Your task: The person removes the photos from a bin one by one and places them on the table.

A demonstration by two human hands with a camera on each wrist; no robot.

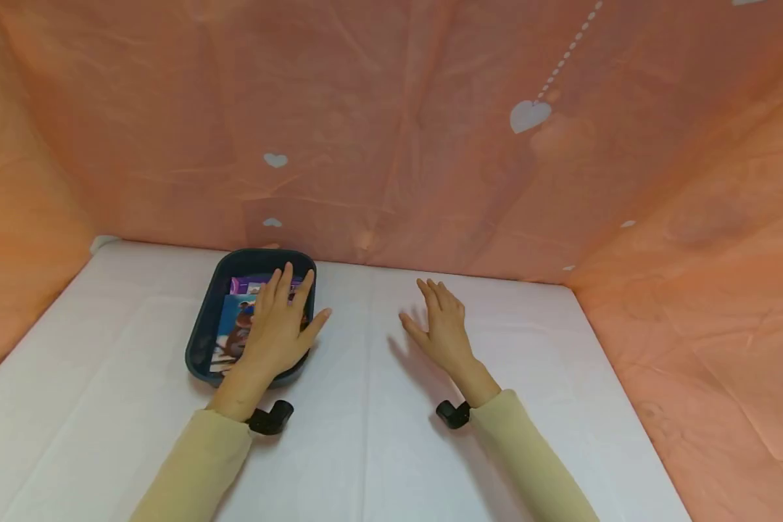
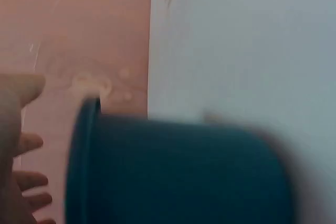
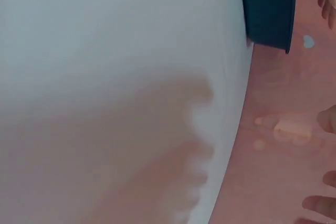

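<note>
A dark teal plastic bin (image 1: 198, 348) with rounded corners stands on the left part of the table. Inside it lie a flat item with a blue picture of a brown cartoon figure (image 1: 235, 330) and a purple packet (image 1: 240, 284). My left hand (image 1: 277, 333) hovers over the bin with fingers spread, partly hiding its contents; nothing is held. My right hand (image 1: 445, 330) is above the white cloth to the bin's right, fingers extended and holding nothing. In the left wrist view the bin's side (image 2: 184, 171) fills the lower part; the right wrist view shows its end (image 3: 270, 11).
A white cloth (image 1: 365, 435) covers the table. Orange-pink sheets with white hearts (image 1: 530, 116) hang behind it and at both sides. A black wrist camera (image 1: 270, 418) sits at the left cuff, another black wrist camera (image 1: 453, 414) at the right.
</note>
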